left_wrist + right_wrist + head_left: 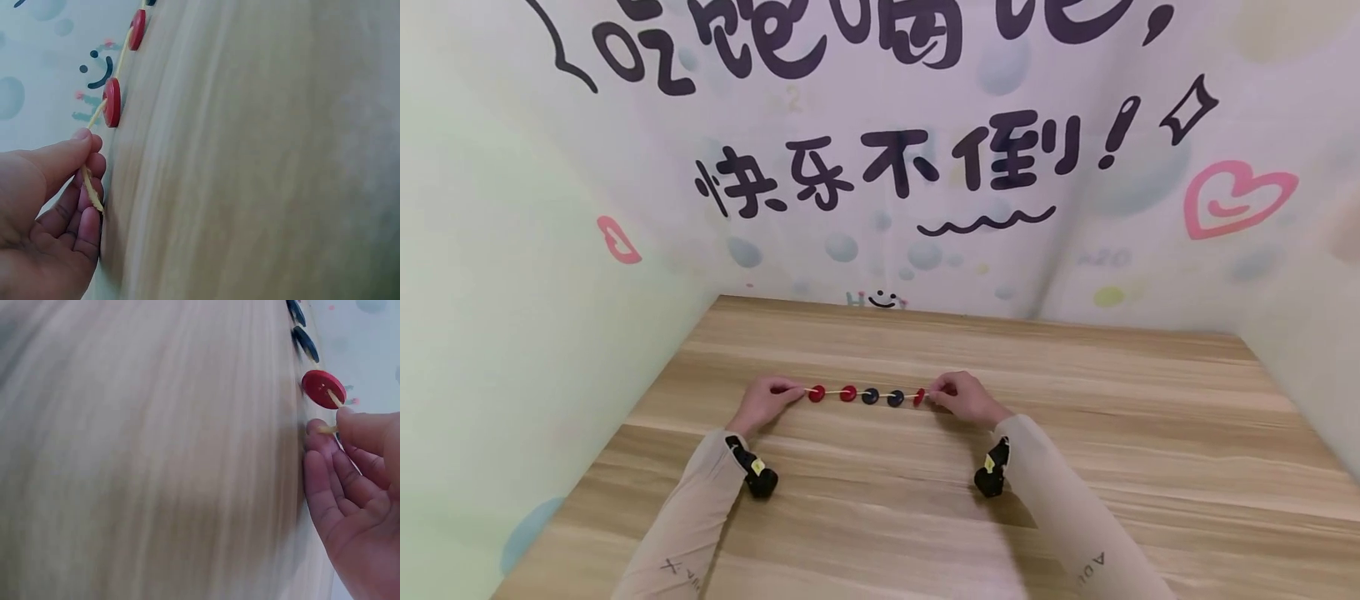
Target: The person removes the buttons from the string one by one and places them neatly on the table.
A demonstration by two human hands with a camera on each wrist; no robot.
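A pale yellow string (832,392) stretches sideways low over the table, threaded through several round buttons. From left to right come a red button (817,394), another red button (848,393), two dark blue buttons (896,398) and a tilted red button (919,397). My left hand (767,402) pinches the string's left end between thumb and index finger; a short tail (92,190) hangs below in the left wrist view. At the other end, my right hand (966,398) pinches the string close beside the last red button (320,387), and a short string end (325,430) pokes out.
Under both hands lies a wood-grain table (865,475). A printed cloth backdrop (820,267) with black lettering rises behind its far edge, and pale walls (512,333) flank it. Each wrist carries a small black camera (762,482).
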